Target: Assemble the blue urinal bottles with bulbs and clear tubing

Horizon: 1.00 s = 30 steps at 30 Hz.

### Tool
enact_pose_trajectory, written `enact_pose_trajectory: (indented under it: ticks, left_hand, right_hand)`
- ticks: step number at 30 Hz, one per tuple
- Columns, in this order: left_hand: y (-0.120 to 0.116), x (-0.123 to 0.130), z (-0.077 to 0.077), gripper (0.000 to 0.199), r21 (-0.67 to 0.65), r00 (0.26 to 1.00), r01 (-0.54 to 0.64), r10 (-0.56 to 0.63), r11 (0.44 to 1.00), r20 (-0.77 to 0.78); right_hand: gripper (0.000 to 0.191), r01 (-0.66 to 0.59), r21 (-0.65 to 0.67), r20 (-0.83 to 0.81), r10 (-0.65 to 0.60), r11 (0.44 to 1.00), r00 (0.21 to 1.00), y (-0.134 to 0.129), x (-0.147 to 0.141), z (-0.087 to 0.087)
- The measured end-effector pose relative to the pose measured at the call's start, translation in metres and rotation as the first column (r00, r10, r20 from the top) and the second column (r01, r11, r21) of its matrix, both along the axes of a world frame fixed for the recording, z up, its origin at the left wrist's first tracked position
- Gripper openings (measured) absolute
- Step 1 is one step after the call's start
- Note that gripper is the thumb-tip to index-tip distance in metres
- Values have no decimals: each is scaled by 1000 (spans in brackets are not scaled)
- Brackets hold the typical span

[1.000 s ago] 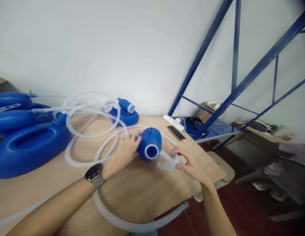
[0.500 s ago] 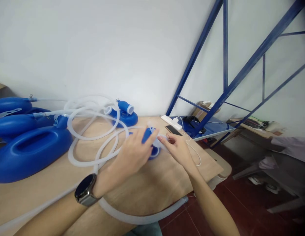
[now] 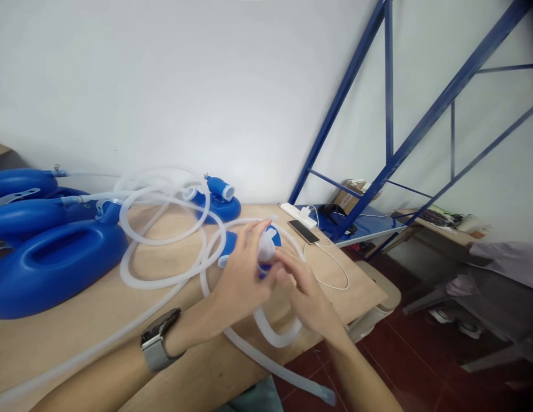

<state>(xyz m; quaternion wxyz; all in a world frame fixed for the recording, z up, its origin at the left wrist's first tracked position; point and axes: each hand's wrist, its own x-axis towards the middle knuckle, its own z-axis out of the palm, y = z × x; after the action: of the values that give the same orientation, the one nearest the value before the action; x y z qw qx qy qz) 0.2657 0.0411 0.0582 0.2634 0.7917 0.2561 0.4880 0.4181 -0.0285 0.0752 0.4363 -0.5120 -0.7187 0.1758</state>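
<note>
At the table's middle, my left hand [image 3: 243, 269], with a watch on its wrist, is closed around a small blue plastic piece [image 3: 272, 233] with a whitish cap [image 3: 267, 247] on it. From the right, the bent fingers of my right hand [image 3: 303, 289] press against this cap. My fingers hide much of the blue piece. A translucent hose [image 3: 277, 339] loops under both hands, and another stretch hangs over the front edge, ending in a grey tip [image 3: 325, 393]. Just left of my left hand lies another blue part [image 3: 226, 249] with a white rim.
Large blue bottles [image 3: 55, 263] with hoses fill the table's left side. Coiled hose [image 3: 174, 234] lies between them and my hands. A smaller blue bottle [image 3: 225, 207] stands by the wall. To the right are a phone [image 3: 303, 232], a power strip [image 3: 298, 214] and a blue metal rack [image 3: 389, 86].
The whitish cap has turned upward between my hands, and my right hand has moved down and left. A hose loop now shows around my hands; the hanging hose end has shifted lower.
</note>
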Motion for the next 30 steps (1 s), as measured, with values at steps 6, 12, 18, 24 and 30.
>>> enact_pose_trajectory:
  ticks: [6, 12, 18, 24, 30]
  left_hand:
    - [15, -13, 4, 60, -27, 974, 7, -13, 1000, -228]
    - [19, -34, -2, 72, 43, 842, 124, -82, 991, -533]
    - [19, -7, -36, 77, 205, 752, 75, 80, 976, -654]
    - [30, 3, -41, 79, 315, 708, 113, 147, 942, -691]
    - [55, -16, -30, 69, 310, 729, 309, -15, 899, -685]
  right_hand:
    - [43, -11, -55, 70, 15, 998, 997, 44, 64, -11]
    - [59, -38, -148, 366, 91, 988, 926, 105, 123, -46]
    - [47, -220, -56, 431, 223, 974, 875, 133, 118, -66]
    - [49, -197, 15, 479, 166, 980, 862, 137, 114, -75]
    - [44, -104, -20, 630, 93, 994, 771, 126, 124, -76]
